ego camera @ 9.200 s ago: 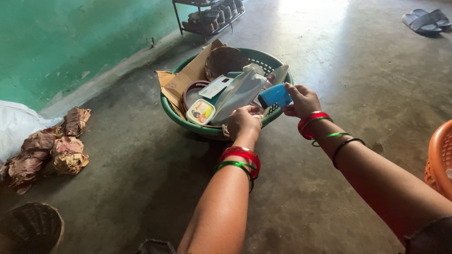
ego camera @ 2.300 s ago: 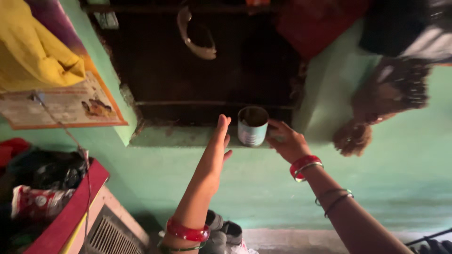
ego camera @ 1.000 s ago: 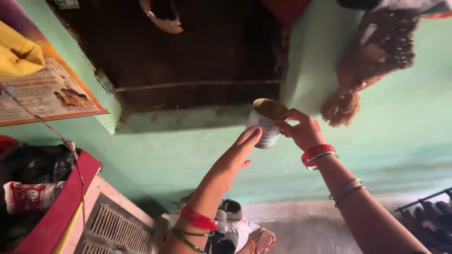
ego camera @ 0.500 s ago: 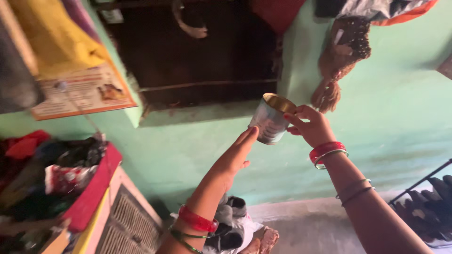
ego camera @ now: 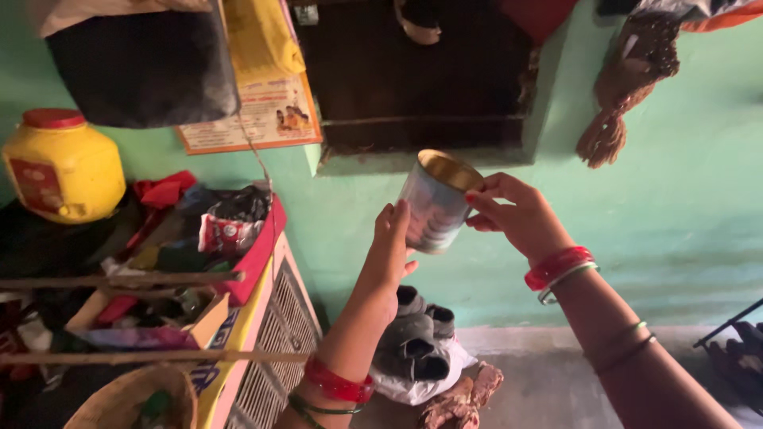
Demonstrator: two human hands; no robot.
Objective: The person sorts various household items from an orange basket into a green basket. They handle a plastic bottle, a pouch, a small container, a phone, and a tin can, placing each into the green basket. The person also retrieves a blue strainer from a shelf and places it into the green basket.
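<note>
An open metal tin can (ego camera: pixel 435 200), silvery outside and gold inside, is held up in front of a green wall. My right hand (ego camera: pixel 517 214) grips it at the rim and side with thumb and fingers. My left hand (ego camera: pixel 391 242) rests flat against the can's left side with its fingers straight and together. Both wrists carry red and green bangles. Behind the can is a dark wall niche (ego camera: pixel 421 79) with a green ledge.
At left, a cluttered red-edged shelf (ego camera: pixel 254 254) holds cloths and packets beside a yellow jar (ego camera: pixel 60 167). A calendar poster (ego camera: pixel 258 115) and dark bag (ego camera: pixel 143 63) hang above. Shoes and a white bag (ego camera: pixel 417 349) lie on the floor. A brown tassel (ego camera: pixel 624 95) hangs at right.
The can was taken off the niche ledge and brought down and towards me. My left hand came up against its side. The view swung left, showing the yellow jar and shelf.
</note>
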